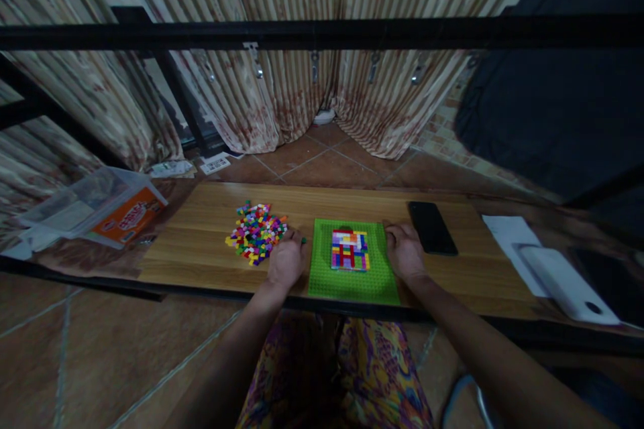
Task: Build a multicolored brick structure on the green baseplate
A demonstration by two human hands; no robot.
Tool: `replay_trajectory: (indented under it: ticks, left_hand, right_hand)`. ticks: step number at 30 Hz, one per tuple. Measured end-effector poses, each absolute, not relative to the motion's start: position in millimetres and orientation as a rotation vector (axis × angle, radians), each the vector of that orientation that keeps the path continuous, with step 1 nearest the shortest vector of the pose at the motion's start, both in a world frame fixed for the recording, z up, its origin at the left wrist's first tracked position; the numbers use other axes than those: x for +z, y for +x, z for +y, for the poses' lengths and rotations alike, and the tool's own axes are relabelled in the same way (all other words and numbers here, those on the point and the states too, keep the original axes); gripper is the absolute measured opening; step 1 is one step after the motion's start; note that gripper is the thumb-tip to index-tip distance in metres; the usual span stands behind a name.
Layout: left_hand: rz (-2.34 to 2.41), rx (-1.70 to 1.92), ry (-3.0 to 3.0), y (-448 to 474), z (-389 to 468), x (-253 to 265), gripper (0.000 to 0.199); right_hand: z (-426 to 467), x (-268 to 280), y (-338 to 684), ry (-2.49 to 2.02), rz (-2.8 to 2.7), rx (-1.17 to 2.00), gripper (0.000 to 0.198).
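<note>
A green studded baseplate [322, 278] lies on the wooden table, bearing a low block of building bricks [351, 251] in several colours. At the right edge of a loose heap of small bricks [254, 234], my left hand [288, 258] is closed with its fingers curled down. A small green brick [303, 240] shows beside its thumb; whether the fingers hold one is hidden. My right hand [405, 249] has its fingers bent over the upper right edge of the baseplate, gripping it there.
Right of the baseplate lies a black phone [433, 228]. White paper [510, 234] and a white device [568, 285] are at the far right. A clear plastic box [108, 204] with an orange label stands left. A black rail [322, 33] crosses beyond the table [191, 241].
</note>
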State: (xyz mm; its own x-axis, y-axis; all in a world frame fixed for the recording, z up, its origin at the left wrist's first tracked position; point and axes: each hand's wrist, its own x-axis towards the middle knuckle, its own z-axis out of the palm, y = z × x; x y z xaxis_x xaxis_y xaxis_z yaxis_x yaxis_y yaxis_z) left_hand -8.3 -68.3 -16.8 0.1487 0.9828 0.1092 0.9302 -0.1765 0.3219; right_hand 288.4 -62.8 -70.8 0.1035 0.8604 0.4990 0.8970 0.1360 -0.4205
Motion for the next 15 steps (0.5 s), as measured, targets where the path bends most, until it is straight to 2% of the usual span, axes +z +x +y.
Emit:
replay_trajectory:
  ticks: [10,15]
  left_hand:
    - [1.928,0.508,2.217,-5,-74,-19,0.024]
    - [1.749,0.844,2.029,3,-83,-12,0.018]
  right_hand:
    - [-63,-71,288,-1.728,-1.726,-0.075,0.026]
    - [-63,-71,288,-1.729,-1.737,-0.074,0.027]
